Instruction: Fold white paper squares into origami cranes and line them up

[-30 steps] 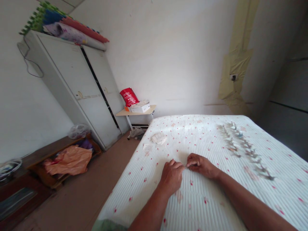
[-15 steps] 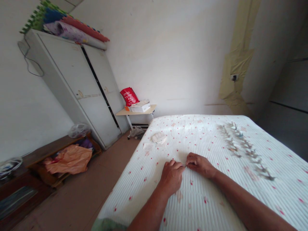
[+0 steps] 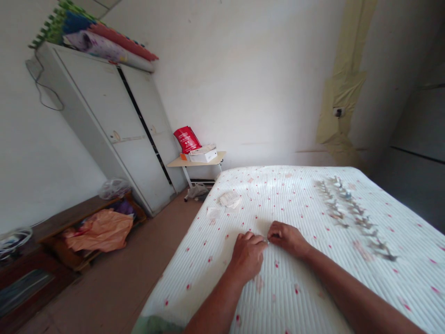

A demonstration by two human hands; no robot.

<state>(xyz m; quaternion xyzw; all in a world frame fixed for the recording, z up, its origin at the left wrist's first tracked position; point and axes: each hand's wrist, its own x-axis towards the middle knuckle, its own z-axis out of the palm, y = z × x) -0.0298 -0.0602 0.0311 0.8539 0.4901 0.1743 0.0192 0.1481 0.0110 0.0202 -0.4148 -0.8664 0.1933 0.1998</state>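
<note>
My left hand point(image 3: 249, 254) rests over the bed, its fingers pinched together. Close beside it on the right, my right hand point(image 3: 285, 238) is also closed in a pinch. The fingertips of both hands almost meet at a tiny pale bit of something, mostly covered by the fingers and too small to name. Beyond my left hand lie a stack of printed paper pieces point(image 3: 230, 199) and a loose slip of paper point(image 3: 213, 212). To the right of my right hand, small folded figures like paper cranes point(image 3: 361, 219) stand in two rows.
The bed point(image 3: 274, 185) has a white ribbed cover with red dots. Past its far left corner, a small table point(image 3: 198, 162) carries a red bag point(image 3: 187, 139) and a white box point(image 3: 205, 156). A grey cabinet point(image 3: 104, 106) and a low wooden bench point(image 3: 79, 204) stand left.
My right hand has shifted very slightly left, and a tiny pale bit shows between the fingertips. Everything else stays in place.
</note>
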